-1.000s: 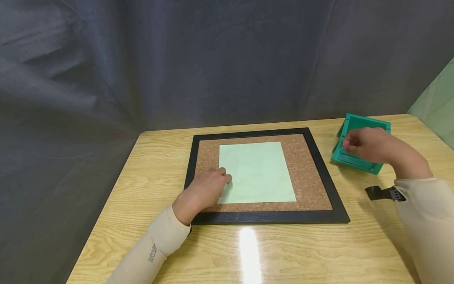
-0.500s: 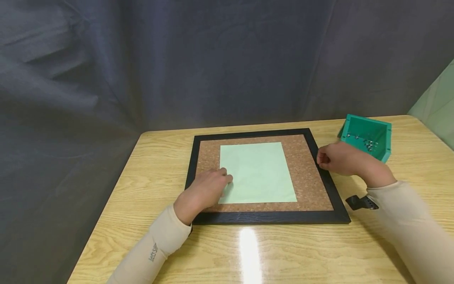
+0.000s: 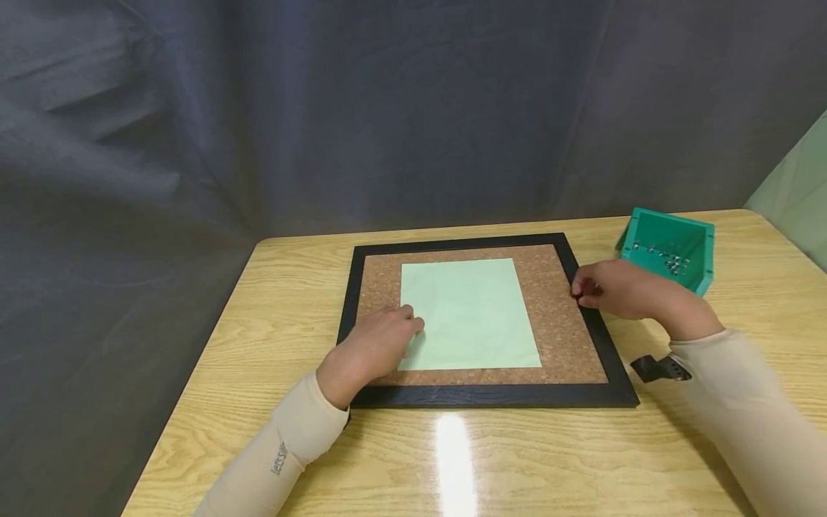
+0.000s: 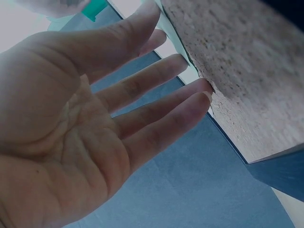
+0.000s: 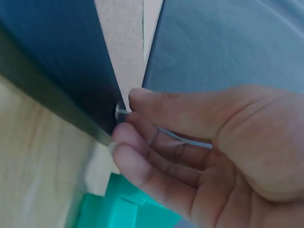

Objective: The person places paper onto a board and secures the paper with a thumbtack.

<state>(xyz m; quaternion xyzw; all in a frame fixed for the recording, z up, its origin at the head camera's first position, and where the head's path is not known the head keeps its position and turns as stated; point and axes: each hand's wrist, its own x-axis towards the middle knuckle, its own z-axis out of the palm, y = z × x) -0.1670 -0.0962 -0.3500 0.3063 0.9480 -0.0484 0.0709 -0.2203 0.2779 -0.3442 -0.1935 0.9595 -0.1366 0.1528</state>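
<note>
A pale green sheet of paper (image 3: 468, 309) lies flat on a corkboard (image 3: 565, 327) with a black frame. My left hand (image 3: 375, 341) rests its fingertips at the paper's lower left; in the left wrist view its fingers (image 4: 152, 135) are extended and touch the board. Over the frame's right side is my right hand (image 3: 620, 291). Between its thumb and fingers it pinches a small shiny thumbtack (image 5: 120, 113), seen close to the black frame in the right wrist view. The fingers partly hide the tack.
An open green bin (image 3: 672, 233) with several small shiny pieces inside stands right of the board, just behind my right hand. The board lies on a wooden table (image 3: 543, 459). A dark curtain (image 3: 413, 115) hangs behind.
My right hand has come left and out of the bin to the frame's right edge, with the thumbtack pinched. It shifts only slightly in the last half second. The left hand stays put.
</note>
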